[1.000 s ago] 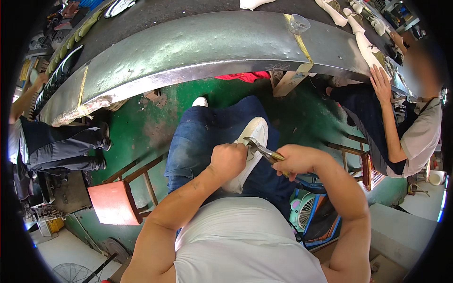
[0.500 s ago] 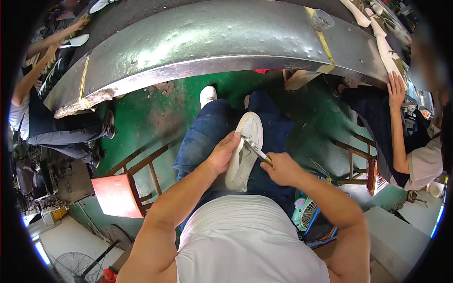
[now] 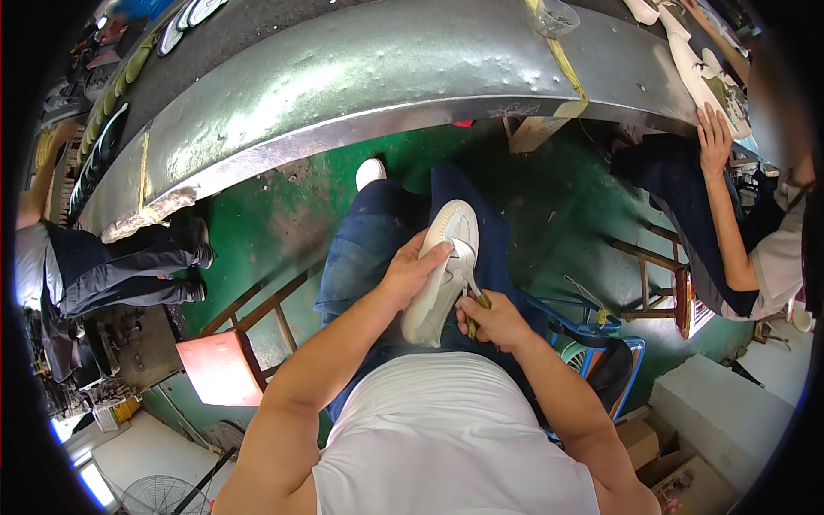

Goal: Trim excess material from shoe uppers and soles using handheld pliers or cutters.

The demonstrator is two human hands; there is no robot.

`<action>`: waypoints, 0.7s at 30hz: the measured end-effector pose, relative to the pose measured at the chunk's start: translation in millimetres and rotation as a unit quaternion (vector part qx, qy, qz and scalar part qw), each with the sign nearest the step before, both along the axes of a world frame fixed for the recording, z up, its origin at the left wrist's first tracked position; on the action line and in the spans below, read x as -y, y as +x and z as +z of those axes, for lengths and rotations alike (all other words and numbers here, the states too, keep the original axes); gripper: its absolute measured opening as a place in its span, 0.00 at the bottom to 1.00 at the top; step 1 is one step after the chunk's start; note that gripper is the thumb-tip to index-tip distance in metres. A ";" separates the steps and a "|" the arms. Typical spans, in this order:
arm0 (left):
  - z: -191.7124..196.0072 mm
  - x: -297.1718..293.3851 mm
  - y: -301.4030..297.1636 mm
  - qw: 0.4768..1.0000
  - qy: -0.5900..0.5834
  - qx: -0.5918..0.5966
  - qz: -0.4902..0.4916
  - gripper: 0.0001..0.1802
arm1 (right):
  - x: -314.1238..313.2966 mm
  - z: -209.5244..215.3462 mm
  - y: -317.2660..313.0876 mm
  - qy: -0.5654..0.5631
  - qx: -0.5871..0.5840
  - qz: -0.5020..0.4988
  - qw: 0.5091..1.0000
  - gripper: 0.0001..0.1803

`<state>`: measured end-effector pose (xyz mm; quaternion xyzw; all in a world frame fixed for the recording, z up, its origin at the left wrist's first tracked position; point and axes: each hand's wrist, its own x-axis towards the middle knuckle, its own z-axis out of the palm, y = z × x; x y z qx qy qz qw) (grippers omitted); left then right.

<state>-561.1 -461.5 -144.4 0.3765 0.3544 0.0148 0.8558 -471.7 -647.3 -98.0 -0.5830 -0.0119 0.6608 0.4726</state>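
Observation:
A white shoe [image 3: 427, 311] rests over my lap with its toe pointing away from me. My left hand [image 3: 415, 269] grips its left side, the thumb lying across the upper near the opening. My right hand [image 3: 496, 321] is closed around the yellowish handles of a pair of pliers [image 3: 463, 276]. Their metal jaws reach the shoe's upper at the throat, beside my left thumb. Whether the jaws pinch any material is too small to tell.
A long metal-edged workbench [image 3: 343, 86] curves across the front, with a clear plastic cup [image 3: 556, 19] on it. Co-workers sit at both sides; the right one's hand [image 3: 714, 142] touches the bench edge. A red-topped stool [image 3: 219, 365] stands left, a blue metal frame [image 3: 631, 360] right.
My right hand has drawn the pliers toward me and turned them more upright. The shoe has tilted slightly, and my left thumb has shifted onto its upper.

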 end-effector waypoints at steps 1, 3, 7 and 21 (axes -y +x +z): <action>4.9 -0.6 2.0 1.000 0.015 -0.013 -0.015 0.30 | 6.6 -9.0 5.4 -0.002 0.000 -0.002 1.000 0.13; 9.5 -2.1 6.7 0.999 0.030 -0.024 -0.030 0.30 | 28.4 -29.4 27.5 0.062 -0.281 -0.028 0.957 0.15; 16.9 -5.9 15.7 0.986 0.086 -0.109 -0.093 0.25 | 40.5 1.4 67.1 0.045 -0.168 0.100 0.980 0.19; 28.3 2.7 24.5 0.928 0.262 -0.155 -0.216 0.32 | -14.6 36.9 75.0 0.027 0.440 0.278 0.853 0.24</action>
